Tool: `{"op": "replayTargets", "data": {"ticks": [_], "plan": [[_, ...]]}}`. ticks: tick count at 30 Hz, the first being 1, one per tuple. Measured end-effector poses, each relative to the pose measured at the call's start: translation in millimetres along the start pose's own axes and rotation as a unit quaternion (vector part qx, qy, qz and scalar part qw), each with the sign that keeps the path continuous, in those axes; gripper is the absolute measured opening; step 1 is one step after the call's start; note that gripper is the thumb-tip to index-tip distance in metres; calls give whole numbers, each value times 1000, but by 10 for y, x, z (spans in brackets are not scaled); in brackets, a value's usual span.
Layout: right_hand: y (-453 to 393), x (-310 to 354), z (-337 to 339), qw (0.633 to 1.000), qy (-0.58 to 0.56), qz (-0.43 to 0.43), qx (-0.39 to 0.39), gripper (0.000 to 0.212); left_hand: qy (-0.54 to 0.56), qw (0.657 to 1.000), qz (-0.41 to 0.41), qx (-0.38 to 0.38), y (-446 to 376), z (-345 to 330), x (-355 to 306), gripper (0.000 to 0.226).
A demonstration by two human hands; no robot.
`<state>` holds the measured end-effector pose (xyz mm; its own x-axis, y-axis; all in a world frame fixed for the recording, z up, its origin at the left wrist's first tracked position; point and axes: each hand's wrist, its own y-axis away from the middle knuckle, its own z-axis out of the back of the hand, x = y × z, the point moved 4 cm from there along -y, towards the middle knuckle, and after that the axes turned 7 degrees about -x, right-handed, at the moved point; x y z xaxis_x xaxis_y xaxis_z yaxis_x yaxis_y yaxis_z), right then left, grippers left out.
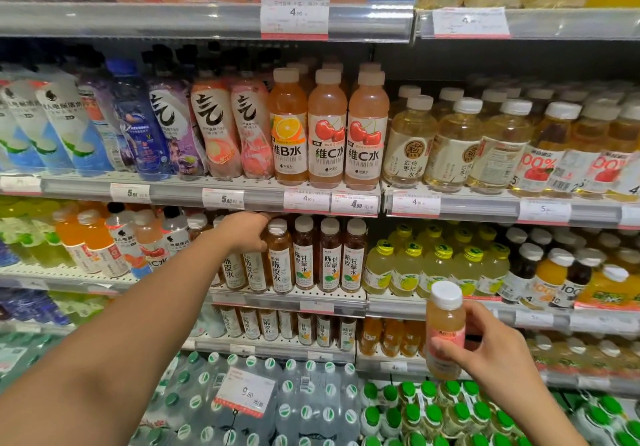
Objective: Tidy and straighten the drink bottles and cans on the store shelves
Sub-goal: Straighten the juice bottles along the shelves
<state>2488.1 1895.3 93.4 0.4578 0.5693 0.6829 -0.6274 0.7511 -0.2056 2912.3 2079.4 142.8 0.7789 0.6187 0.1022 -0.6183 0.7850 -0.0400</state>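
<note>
My left hand (244,232) reaches into the third shelf and grips the neck of an amber tea bottle (251,272) in the row of white-labelled tea bottles (304,258). The hand covers that bottle's cap. In front of the shelves, lower right, my right hand (491,348) holds a small pink-labelled juice bottle (445,327) with a white cap, upright, fingers curled round its label.
Vitamin water bottles (327,126) stand on the shelf above, pale tea bottles (453,140) to their right. Yellow lemon drinks (408,269) sit right of the amber row. Packs of water (311,407) and green-capped bottles (433,411) fill the bottom. Price rails (194,199) edge each shelf.
</note>
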Motion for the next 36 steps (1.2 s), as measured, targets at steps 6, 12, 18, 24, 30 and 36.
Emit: {"op": "replayTargets", "data": {"ticks": [6, 12, 18, 24, 30, 36], "plan": [[69, 38, 8, 1000, -15, 3, -4, 74, -32, 999, 2, -16, 17, -64, 225, 35], [74, 84, -6, 1000, -8, 2, 11, 58, -17, 999, 4, -36, 1, -117, 227, 36], [75, 106, 9, 1000, -3, 7, 13, 56, 52, 998, 1, -21, -14, -100, 174, 46], [30, 72, -42, 1000, -2, 11, 14, 56, 122, 991, 5, -57, -74, -73, -123, 51], [26, 90, -27, 1000, -4, 28, 10, 55, 85, 993, 19, -84, -98, -85, -176, 35], [66, 14, 7, 1000, -6, 22, 10, 51, 92, 993, 25, -67, -101, -75, -191, 35]]}}
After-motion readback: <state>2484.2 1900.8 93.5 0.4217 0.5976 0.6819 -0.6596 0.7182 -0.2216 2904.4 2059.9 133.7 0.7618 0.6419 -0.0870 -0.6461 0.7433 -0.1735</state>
